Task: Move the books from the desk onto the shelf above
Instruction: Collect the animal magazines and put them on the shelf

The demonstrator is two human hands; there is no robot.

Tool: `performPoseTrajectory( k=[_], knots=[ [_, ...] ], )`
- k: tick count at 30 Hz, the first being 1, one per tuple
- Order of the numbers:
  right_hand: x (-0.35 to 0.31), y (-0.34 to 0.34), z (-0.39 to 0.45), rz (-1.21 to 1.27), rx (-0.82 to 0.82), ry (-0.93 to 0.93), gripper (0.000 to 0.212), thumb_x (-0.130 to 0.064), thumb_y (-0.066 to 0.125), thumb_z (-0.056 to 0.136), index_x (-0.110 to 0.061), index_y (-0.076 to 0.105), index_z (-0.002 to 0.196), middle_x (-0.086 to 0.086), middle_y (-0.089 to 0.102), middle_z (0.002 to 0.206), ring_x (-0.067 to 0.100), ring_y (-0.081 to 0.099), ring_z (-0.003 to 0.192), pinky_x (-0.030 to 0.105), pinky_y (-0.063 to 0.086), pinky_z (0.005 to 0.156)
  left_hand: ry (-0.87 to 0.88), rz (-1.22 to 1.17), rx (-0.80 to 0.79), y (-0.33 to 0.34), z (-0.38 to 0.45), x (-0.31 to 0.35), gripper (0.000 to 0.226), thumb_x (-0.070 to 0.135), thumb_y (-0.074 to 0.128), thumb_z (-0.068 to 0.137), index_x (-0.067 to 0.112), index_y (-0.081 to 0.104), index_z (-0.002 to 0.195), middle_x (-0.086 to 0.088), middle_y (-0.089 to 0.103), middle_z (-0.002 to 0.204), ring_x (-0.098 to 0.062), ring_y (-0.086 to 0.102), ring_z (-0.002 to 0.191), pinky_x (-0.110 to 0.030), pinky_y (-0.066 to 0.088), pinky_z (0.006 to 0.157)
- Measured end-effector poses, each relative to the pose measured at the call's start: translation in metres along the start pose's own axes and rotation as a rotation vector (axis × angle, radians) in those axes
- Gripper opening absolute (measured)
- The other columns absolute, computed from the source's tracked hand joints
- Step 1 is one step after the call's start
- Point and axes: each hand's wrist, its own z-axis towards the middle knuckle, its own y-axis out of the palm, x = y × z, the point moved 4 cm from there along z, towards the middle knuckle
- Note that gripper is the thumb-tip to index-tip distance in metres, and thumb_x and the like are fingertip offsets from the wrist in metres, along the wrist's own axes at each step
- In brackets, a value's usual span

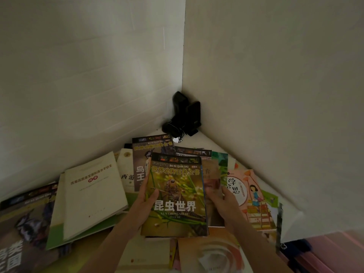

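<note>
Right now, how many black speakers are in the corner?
2. The taller speaker stands right in the corner where the walls meet. The other speaker stands beside it on the right. Tangled cables lie in front, so something small may be hidden.

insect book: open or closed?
Closed. The insect book shows its full front cover, face up; the left hand grips its left edge, the right hand is at its right edge.
</note>
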Motion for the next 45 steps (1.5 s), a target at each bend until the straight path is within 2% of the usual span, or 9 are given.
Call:
performPoseTrajectory(
  k=[6,13,20,25,28,31,35,39,45],
  knots=[
    [0.012,0.02,0.006,0.08,-0.018,0.088,0.024,-0.041,0.063,0.086,-0.023,0.061,0.102,0.018,0.069,0.104,0.036,0.069,0.093,0.061,0.053,0.084,-0.013,0.024,0.084,-0.003,0.0,0.002,0.049,0.033,0.051,0.097,0.047,0.027,0.137,-0.004,0.064,0.115,-0.026,0.071,0.089,-0.041,0.059,0.07],
    [-0.009,-0.022,0.004,-0.062,0.094,0.001,0.012,-0.03,0.059,0.093,-0.021,0.067,0.097,0.001,0.071,0.087,0.017,0.066,0.08,0.026,0.049,0.061,0.024,0.067,0.137,0.002,-0.006,0.006,0.053,0.033,0.045,0.1,0.044,0.019,0.145,0.01,0.055,0.104,-0.01,0.063,0.081,-0.021,0.051,0.053],
    [0.0,-0.119,0.015,-0.52,0.304,-0.083,0.032,-0.03,0.063,0.091,-0.011,0.064,0.118,0.01,0.068,0.089,0.019,0.059,0.073,0.027,0.044,0.064,0.027,0.055,0.128,0.002,-0.004,0.004,0.056,0.034,0.044,0.1,0.042,0.016,0.148,0.004,0.053,0.116,-0.011,0.063,0.086,-0.023,0.051,0.059],
    [0.01,-0.062,0.03,-1.066,0.272,-0.34,0.033,-0.047,0.045,0.09,-0.028,0.054,0.115,-0.008,0.057,0.113,0.012,0.052,0.09,0.022,0.044,0.078,0.024,0.018,0.128,0.004,-0.007,0.004,0.068,0.03,0.055,0.095,0.043,0.013,0.147,-0.002,0.051,0.127,-0.014,0.063,0.091,-0.026,0.054,0.06],
    [0.003,0.002,0.009,-0.848,0.132,-0.391,0.023,-0.044,0.043,0.097,-0.027,0.057,0.103,-0.009,0.059,0.095,0.014,0.058,0.094,0.027,0.044,0.078,-0.021,0.0,0.172,0.003,-0.004,0.006,0.091,0.022,0.078,0.078,0.024,0.019,0.147,-0.007,0.056,0.126,-0.021,0.061,0.095,-0.039,0.055,0.079],
    [0.013,0.031,0.009,-0.873,0.13,-0.316,0.035,-0.055,0.035,0.096,-0.032,0.056,0.111,-0.008,0.063,0.105,0.017,0.051,0.116,0.043,0.03,0.104,-0.014,0.082,0.207,0.002,-0.004,0.01,0.097,0.027,0.089,0.06,0.017,0.037,0.141,-0.007,0.059,0.127,-0.026,0.061,0.106,-0.045,0.054,0.089],
    [0.009,0.022,0.005,-0.619,-0.041,-0.308,0.06,-0.083,0.029,0.078,-0.033,0.055,0.099,0.001,0.066,0.08,0.016,0.065,0.088,0.048,0.043,0.097,0.131,0.013,0.179,-0.002,-0.02,0.015,0.083,0.017,0.091,0.054,0.038,0.05,0.123,0.006,0.068,0.113,-0.019,0.07,0.095,-0.043,0.06,0.075],
    [-0.002,0.027,-0.014,-0.021,-0.283,-0.281,0.062,-0.078,0.059,0.068,-0.029,0.06,0.107,0.036,0.05,0.106,0.046,0.056,0.09,0.05,0.051,0.086,0.303,0.018,0.027,-0.004,-0.039,0.047,0.084,0.001,0.085,0.057,0.044,0.049,0.12,0.014,0.072,0.106,-0.013,0.071,0.093,-0.03,0.06,0.068],
    [-0.047,0.041,-0.02,0.072,-0.138,-0.43,0.051,-0.053,0.053,0.088,-0.024,0.045,0.129,0.004,0.061,0.097,0.035,0.061,0.091,0.044,0.054,0.078,0.547,0.067,-0.032,-0.014,-0.031,0.103,0.084,0.001,0.081,0.068,0.044,0.043,0.13,0.012,0.065,0.12,-0.01,0.065,0.109,-0.029,0.058,0.08]
  ],
)
